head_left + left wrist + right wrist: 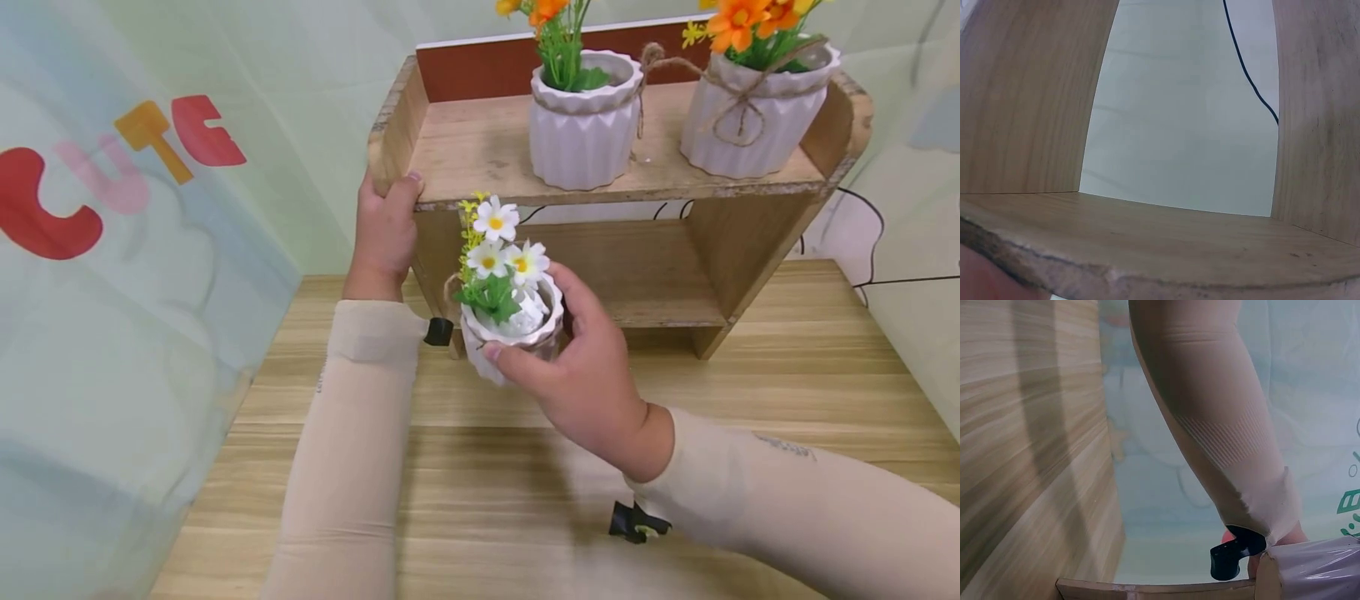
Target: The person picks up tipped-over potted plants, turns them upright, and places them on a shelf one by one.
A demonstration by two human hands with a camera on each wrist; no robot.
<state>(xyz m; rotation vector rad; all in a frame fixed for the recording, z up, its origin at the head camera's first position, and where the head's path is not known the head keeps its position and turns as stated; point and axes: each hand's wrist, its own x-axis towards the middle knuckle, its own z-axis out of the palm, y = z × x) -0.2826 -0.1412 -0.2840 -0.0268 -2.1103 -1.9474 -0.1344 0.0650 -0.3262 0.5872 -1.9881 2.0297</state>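
Observation:
My right hand (592, 375) holds a small white ribbed pot (480, 354) of white daisies (495, 242), thumb on the near rim and fingers round its right side. The pot is in front of a two-tier wooden shelf (472, 142), near its left end. With my left hand (384, 233) I grip the shelf's left side panel, thumb over the front edge; its other fingers are largely hidden. The left wrist view looks into a shelf compartment (1179, 244), with a blurred bit of the left hand (988, 278) in the corner.
Two white pots with orange flowers, a middle one (585, 137) and a right one (757, 121), stand on the top tier. Twine loops round them. The shelf stands on a wood-grain table (480, 483). Dark cables (873, 225) run behind it, before a printed curtain (247, 67).

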